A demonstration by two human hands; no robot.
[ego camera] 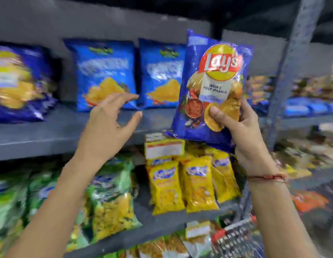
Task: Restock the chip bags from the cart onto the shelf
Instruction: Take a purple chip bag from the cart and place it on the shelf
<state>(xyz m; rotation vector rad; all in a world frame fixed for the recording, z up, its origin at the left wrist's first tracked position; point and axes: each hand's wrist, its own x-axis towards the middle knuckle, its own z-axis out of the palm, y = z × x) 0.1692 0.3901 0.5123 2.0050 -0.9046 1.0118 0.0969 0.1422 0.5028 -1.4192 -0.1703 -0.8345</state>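
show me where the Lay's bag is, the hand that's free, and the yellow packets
Lay's bag (pixel 214 79), head view, on its red and yellow logo.
left hand (pixel 108 123), head view, on its back.
yellow packets (pixel 195 185), head view, on the middle packet's front.

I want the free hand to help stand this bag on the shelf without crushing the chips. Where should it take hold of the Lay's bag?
Probably at the flat top seam of the Lay's bag, coming from its left edge. The bag is upright, the right hand already grips its lower right, and the open left hand is on that side.
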